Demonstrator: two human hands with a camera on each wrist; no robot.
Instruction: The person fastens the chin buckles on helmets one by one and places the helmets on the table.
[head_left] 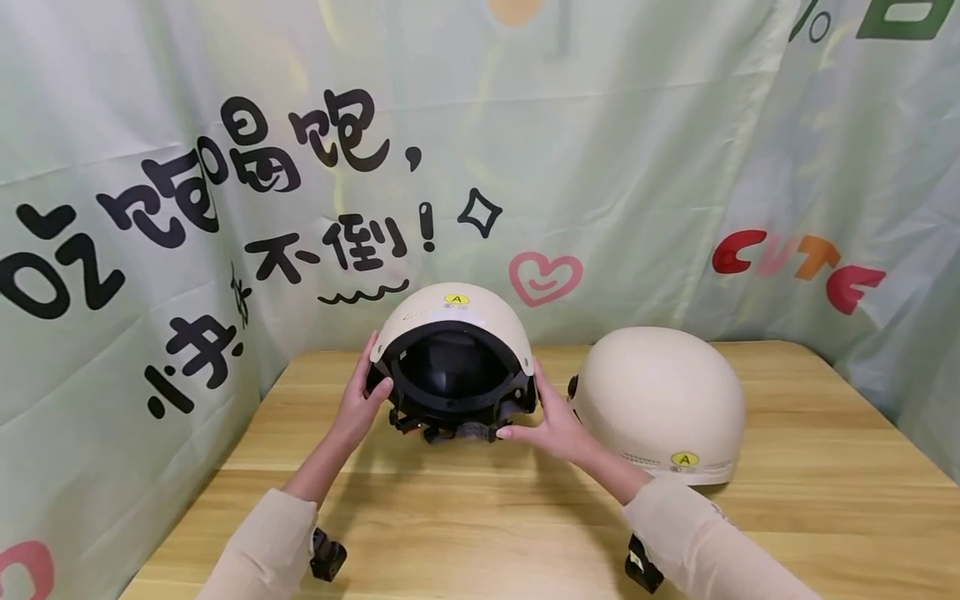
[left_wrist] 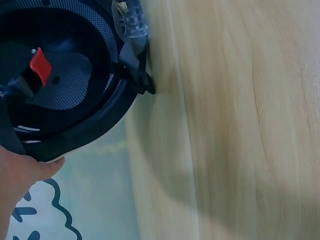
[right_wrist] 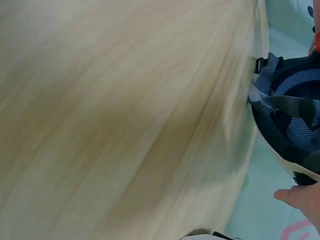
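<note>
A cream half helmet [head_left: 487,310] with a black rim and a yellow "A" sticker is held up between both hands over the far part of the table. Its dark inside faces me, and straps hang below it. My left hand [head_left: 362,396] grips the left side, thumb toward the front. On the right side, my right hand [head_left: 558,421] holds the lower edge near the straps. In the left wrist view the padded lining and a red buckle piece [left_wrist: 41,66] show. The right wrist view has grey straps [right_wrist: 287,105] across the opening. Most fingers are hidden behind the shell.
A second cream helmet [head_left: 660,392] rests on the wooden table [head_left: 465,533], right of my right hand and close to that forearm. Behind the table hangs a pale green printed cloth [head_left: 615,167]. Small black devices [head_left: 327,556] sit at both wrists.
</note>
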